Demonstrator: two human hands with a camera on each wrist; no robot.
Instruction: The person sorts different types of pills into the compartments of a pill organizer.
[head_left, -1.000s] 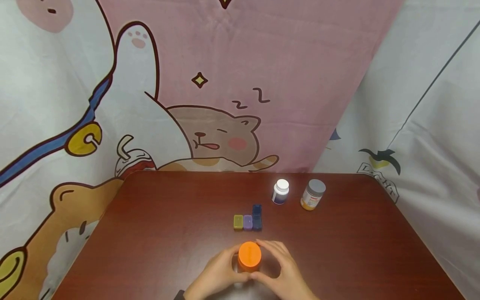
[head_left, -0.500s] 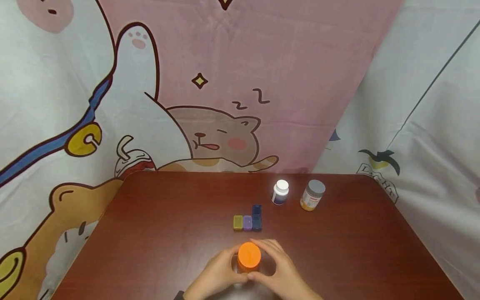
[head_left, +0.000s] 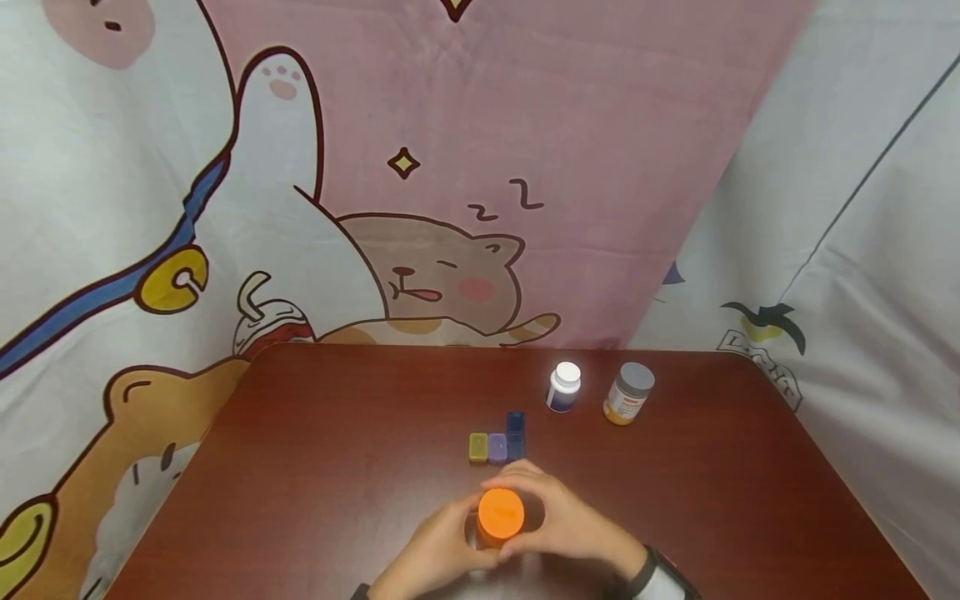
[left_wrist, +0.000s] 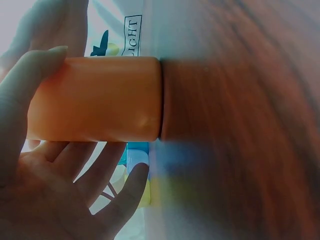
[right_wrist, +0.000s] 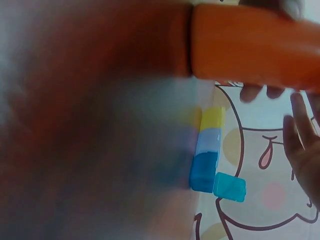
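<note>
An orange pill bottle (head_left: 501, 515) with an orange cap stands upright on the table, between both hands. My left hand (head_left: 442, 537) grips it from the left, thumb and fingers bent round its side; the left wrist view shows the bottle's (left_wrist: 105, 100) base on the wood. From the right, my right hand (head_left: 558, 517) holds the bottle near its top, thumb in front and fingers behind. Just beyond them lies a small pill organizer (head_left: 497, 447) with yellow, purple and blue boxes. The blue box's lid (right_wrist: 230, 187) stands open. What the bottle contains is hidden.
A white bottle (head_left: 564, 387) with a dark label stands toward the back of the brown table (head_left: 337, 450). To its right is a grey-lidded jar (head_left: 628, 394). Behind the table hangs a cartoon-printed cloth (head_left: 585, 167).
My right hand has turned round the bottle's top, its fingers reaching further left and its wrist swinging out to the right. My left hand and the bottle stay nearly in place.
</note>
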